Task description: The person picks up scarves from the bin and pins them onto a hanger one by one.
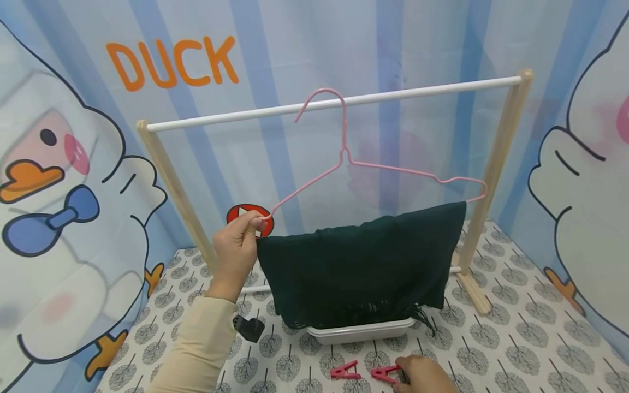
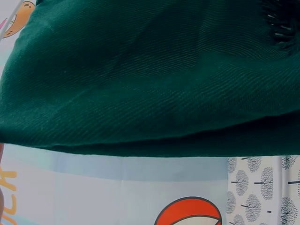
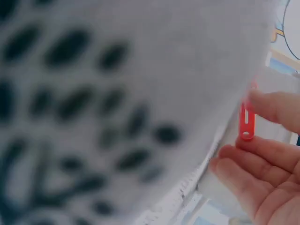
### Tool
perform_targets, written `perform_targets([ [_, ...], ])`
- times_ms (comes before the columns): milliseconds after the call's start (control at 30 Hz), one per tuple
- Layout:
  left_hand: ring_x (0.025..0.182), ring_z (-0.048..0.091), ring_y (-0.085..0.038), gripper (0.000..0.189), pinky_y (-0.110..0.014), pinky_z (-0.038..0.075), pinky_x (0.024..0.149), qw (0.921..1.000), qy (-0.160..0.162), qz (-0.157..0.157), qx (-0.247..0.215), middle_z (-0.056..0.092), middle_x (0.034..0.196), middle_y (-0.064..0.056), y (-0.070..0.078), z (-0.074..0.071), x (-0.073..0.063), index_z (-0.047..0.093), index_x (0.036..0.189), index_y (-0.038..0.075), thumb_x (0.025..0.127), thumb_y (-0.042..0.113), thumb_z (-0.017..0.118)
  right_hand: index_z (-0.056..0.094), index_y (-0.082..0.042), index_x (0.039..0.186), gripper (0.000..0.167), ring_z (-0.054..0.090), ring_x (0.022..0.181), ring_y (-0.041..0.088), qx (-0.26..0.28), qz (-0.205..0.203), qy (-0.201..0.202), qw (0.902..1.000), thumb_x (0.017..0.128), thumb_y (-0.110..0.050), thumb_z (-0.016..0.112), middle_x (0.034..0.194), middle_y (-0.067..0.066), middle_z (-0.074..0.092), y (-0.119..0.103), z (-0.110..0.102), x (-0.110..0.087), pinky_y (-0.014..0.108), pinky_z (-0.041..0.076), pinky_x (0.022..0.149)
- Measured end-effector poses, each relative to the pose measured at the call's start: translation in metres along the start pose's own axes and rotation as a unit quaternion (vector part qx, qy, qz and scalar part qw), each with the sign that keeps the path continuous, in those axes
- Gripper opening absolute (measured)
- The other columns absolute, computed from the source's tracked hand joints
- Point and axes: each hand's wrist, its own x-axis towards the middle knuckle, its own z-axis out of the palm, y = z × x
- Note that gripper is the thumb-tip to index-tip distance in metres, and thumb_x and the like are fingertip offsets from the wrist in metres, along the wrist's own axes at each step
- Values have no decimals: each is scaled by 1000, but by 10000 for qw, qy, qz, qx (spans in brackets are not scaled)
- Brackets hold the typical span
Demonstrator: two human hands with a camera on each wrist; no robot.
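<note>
My left hand (image 1: 237, 244) pinches the left end of a pink wire hanger (image 1: 400, 170). A dark green scarf (image 1: 358, 267) with a fringe hangs folded over the hanger's lower bar; its cloth (image 2: 140, 84) fills much of the left wrist view. The hanger's hook rises in front of the rack's white rail; whether they touch I cannot tell. Low at the front, my right hand (image 1: 425, 375) has its thumb and finger on the ends of a pink clothespin (image 1: 384, 374), also visible as a red clip (image 3: 247, 119) in the right wrist view. Another clothespin (image 1: 345, 370) lies to its left.
A wooden rack with a white rail (image 1: 216, 118) stands behind the scarf. A white tray (image 1: 363, 332) sits under the scarf, partly hidden by it. The tablecloth (image 1: 521, 327) has a tree print. A curtain (image 1: 304, 49) with ducks surrounds the table.
</note>
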Motion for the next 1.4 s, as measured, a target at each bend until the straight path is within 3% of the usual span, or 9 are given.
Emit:
perform_targets([
  [200,65,60,-18,10,-16,42,59,9999,-13,-26,-100,67,71,-12,-1,0,-3,68,83,1,85,9,63,66,2,107,38,62,77,26,1249,-249,150,9917,75,-17,74,95,11,68,-3,-21,-2,39,51,64],
  [400,60,51,-15,9,-16,38,57,9999,-19,38,-117,65,70,-8,1,2,-3,67,82,1,84,8,64,64,-1,102,31,63,84,19,1983,-1016,277,9745,77,-17,72,93,6,65,-18,-44,-6,28,54,68],
  [533,58,51,-16,8,-16,39,56,9996,109,189,-184,66,71,-8,1,4,0,68,82,1,84,8,64,62,-7,94,19,56,74,4,1858,-1782,842,9626,77,-12,70,85,-2,60,-39,-65,-3,22,51,64],
  [667,59,60,-19,6,-17,45,57,9990,193,310,-260,69,73,-9,1,5,0,69,83,0,83,4,65,61,-7,98,19,56,76,4,1469,-2626,1562,9408,81,-11,70,88,-3,59,-65,-94,5,24,51,63],
  [733,60,62,-19,5,-18,46,56,9990,174,322,-244,69,73,-9,1,6,-1,69,83,0,82,3,65,61,-6,101,22,57,78,7,1225,-3044,1853,9263,82,-12,70,91,-2,59,-80,-110,11,25,51,63],
  [867,62,64,-19,6,-23,50,58,9993,72,285,-213,69,74,-10,2,6,-2,69,84,-1,82,3,65,60,-2,104,26,59,81,13,718,-3875,2427,8864,82,-11,70,93,3,60,-114,-139,21,27,50,62],
  [967,65,65,-20,6,-29,54,63,9993,4,245,-280,69,74,-11,4,6,-3,68,84,-1,82,4,65,61,-2,102,23,58,78,13,600,-4221,2669,8643,82,-10,69,91,5,61,-139,-153,29,25,46,58],
  [1133,67,66,-21,4,-34,55,65,9993,-33,302,-216,68,73,-11,7,7,-3,68,84,1,82,3,66,62,-2,95,15,55,73,12,762,-4400,2765,8510,83,-9,68,85,5,60,-170,-157,44,24,43,59],
  [1400,67,67,-21,5,-34,54,62,9988,-42,448,-176,69,73,-11,9,7,0,68,83,2,83,6,65,66,-3,87,4,56,69,14,601,-4582,3059,8324,85,-6,65,81,5,63,-194,-147,71,24,47,61],
])
